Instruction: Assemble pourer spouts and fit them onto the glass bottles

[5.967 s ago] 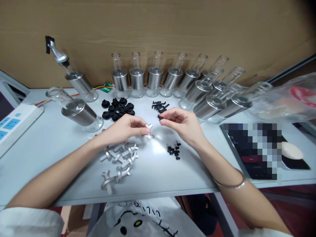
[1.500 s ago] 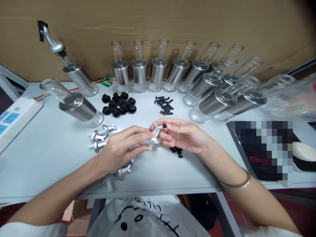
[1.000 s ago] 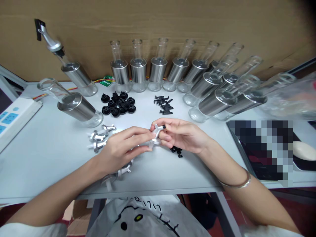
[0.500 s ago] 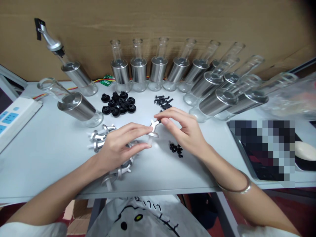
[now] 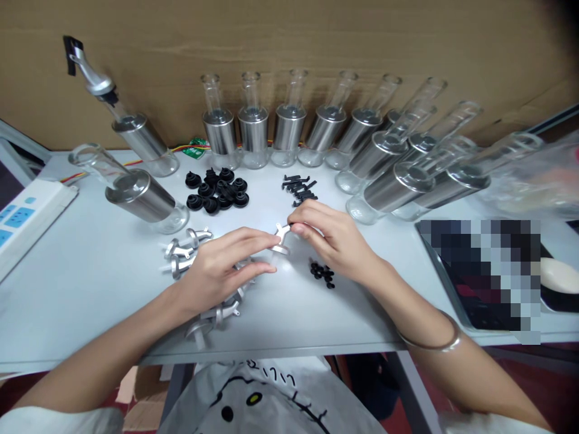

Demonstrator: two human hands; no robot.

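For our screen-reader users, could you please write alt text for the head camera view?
A left hand and a right hand together hold a small silver metal pourer spout above a white table, beside piles of small black parts. Steel-sleeved glass bottles line the cardboard wall.

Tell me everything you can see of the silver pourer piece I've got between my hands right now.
The silver pourer is a small piece that looks like brushed metal: a round collar low down, a short stem, and a forked top with two thin arms. It stands roughly upright over the middle of the white table; whether it rests on it is unclear. The left hand pinches it at the collar. The right hand closes its fingertips on the right arm, where something small and black shows.
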